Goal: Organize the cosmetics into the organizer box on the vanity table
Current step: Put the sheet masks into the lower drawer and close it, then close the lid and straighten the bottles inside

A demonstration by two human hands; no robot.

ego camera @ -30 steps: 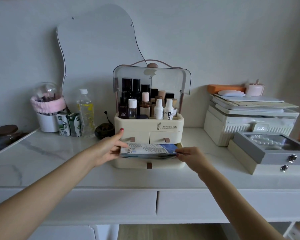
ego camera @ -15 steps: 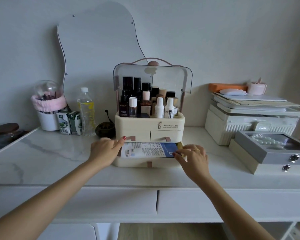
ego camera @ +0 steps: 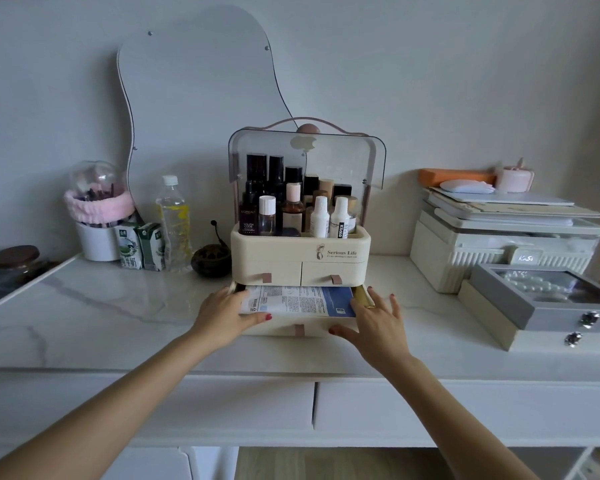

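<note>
Organizer box [ego camera: 300,252], front panel: "Serious Life", small print below illegible. Dark bottle [ego camera: 248,216]: "L'OREAL", "YOUTH CODE". White bottle [ego camera: 339,218]: vertical "KILGO"-like txt, uncertain. White case [ego camera: 527,258]: "KaSa"-like logo. Milk cartons [ego camera: 130,245]: Chinese chars. Sachet [ego camera: 298,301] print too small to read.
</note>
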